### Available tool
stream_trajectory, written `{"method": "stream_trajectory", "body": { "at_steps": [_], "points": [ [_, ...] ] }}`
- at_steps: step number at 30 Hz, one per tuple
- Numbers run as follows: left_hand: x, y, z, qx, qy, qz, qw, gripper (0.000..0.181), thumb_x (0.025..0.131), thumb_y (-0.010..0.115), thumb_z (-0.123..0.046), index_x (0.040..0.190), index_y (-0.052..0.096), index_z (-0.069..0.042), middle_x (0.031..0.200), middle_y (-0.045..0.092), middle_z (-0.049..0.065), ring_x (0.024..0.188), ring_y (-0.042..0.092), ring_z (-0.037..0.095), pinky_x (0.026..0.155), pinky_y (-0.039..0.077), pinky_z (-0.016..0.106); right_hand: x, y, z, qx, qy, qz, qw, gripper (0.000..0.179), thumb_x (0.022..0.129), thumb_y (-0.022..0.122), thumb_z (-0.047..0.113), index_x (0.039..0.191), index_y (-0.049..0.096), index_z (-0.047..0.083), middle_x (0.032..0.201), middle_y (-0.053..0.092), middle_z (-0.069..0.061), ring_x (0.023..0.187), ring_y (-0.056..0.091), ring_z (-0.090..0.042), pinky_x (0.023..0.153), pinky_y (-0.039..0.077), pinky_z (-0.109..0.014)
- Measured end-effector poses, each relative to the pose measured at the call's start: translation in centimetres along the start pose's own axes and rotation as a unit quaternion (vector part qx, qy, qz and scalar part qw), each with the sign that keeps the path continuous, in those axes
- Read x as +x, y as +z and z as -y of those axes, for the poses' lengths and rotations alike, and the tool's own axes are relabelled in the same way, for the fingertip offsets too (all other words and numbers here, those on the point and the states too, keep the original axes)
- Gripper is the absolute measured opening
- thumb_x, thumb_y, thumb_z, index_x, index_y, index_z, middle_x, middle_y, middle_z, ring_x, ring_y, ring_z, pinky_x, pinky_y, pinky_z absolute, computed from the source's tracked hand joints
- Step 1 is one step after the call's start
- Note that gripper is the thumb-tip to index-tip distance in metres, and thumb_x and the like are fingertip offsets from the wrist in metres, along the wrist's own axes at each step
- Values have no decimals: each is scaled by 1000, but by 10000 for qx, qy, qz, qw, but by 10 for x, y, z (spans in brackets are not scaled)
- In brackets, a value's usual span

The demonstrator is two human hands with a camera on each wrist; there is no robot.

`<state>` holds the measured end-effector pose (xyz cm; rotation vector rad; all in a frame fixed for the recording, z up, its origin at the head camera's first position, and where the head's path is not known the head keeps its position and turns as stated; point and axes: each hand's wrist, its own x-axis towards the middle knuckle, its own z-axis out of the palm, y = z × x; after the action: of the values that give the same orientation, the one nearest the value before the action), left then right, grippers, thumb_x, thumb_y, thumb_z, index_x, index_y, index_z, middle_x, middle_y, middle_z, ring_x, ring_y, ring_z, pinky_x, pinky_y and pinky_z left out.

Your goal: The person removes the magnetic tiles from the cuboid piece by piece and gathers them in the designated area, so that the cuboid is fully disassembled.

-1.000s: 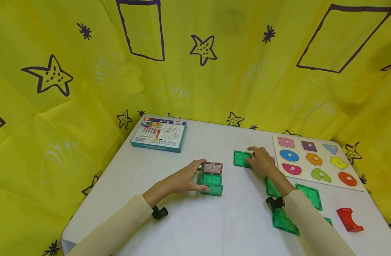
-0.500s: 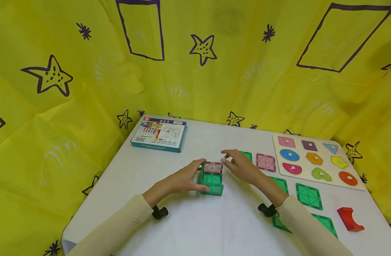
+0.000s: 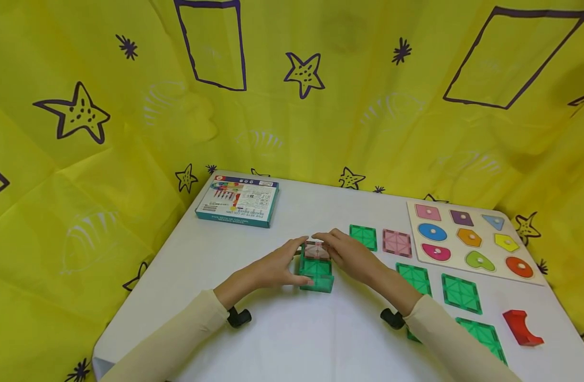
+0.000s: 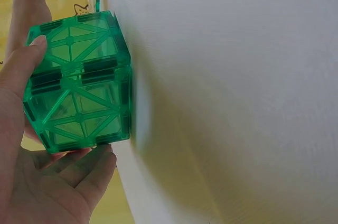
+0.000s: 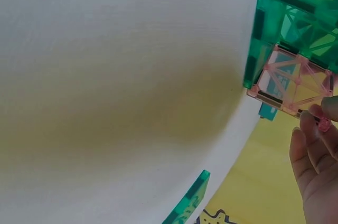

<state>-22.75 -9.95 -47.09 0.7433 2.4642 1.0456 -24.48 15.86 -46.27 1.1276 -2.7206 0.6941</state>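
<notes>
A small box of green magnetic tiles (image 3: 317,284) stands on the white table, with a pink magnetic tile (image 3: 315,251) at its far side. My left hand (image 3: 275,268) grips the box across its left side, thumb on the near green wall and fingers at the far end. In the left wrist view, two green walls of the box (image 4: 79,109) meet at an edge beneath that thumb. My right hand (image 3: 354,258) is at the box's far right, and its fingertips pinch the pink tile (image 5: 297,81) by a corner in the right wrist view.
Right of the box lie loose green tiles (image 3: 363,237) and a pink tile (image 3: 397,243). Beyond them is a shape puzzle board (image 3: 447,251) and, nearer, a red arched block (image 3: 521,328). A teal-edged carton (image 3: 238,201) lies back left. A yellow curtain (image 3: 273,122) borders the table.
My right hand has moved left from the loose green tile at the back to the pink tile on the box. The left hand and box have stayed in place.
</notes>
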Motion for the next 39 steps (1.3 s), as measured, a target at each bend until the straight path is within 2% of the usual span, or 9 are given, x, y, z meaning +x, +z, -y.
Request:
{"method": "stream_trajectory", "body": {
  "at_steps": [6,12,15,21,26,33,39],
  "points": [
    [-1,0,1,-47,45,5,10000,112,89,83,-53,171,12,-21,173,26,10,157,32,28,124,34,54,-3,2,-2,-157,-272,-130,9994,41,103,67,5,141,65,20,107,62,2,87,59,-11,79,57,-30],
    [-3,2,0,-78,224,7,9997,104,92,81,-50,170,16,-30,171,31,6,155,35,27,123,35,55,-5,4,-5,-184,-481,-195,9985,43,102,67,1,141,66,17,111,67,-1,93,62,-12,83,59,-33],
    [-3,2,0,-145,306,23,9994,97,94,79,-49,168,20,-29,170,35,5,154,37,27,122,36,56,-7,4,-5,-98,-482,-268,9984,44,102,67,-1,142,66,16,109,67,-3,92,61,-12,82,59,-32],
    [-3,2,-1,-18,312,115,9994,85,96,77,-48,163,34,-17,168,38,9,155,37,27,124,35,52,-10,5,-6,62,-208,-290,9993,45,104,64,2,143,66,24,103,64,-2,87,56,-9,77,55,-28],
    [-2,2,-2,102,284,139,9994,79,96,77,-47,159,41,-13,165,43,11,152,41,28,122,38,51,-11,5,-5,169,-34,-248,9995,44,106,62,5,144,66,26,102,63,-2,85,54,-9,75,54,-27],
    [-2,2,-1,62,293,120,9995,75,96,77,-48,156,44,-15,160,47,11,147,46,28,120,41,52,-17,5,-12,436,288,-413,9978,40,106,62,5,143,66,22,100,59,0,84,51,-9,74,51,-25],
    [0,2,1,224,281,89,9993,72,95,76,-51,151,47,-16,154,52,10,139,51,26,117,45,51,-24,0,-21,608,438,-492,9960,37,107,59,5,142,67,16,96,55,1,83,48,-11,72,46,-26]
  ]
}}
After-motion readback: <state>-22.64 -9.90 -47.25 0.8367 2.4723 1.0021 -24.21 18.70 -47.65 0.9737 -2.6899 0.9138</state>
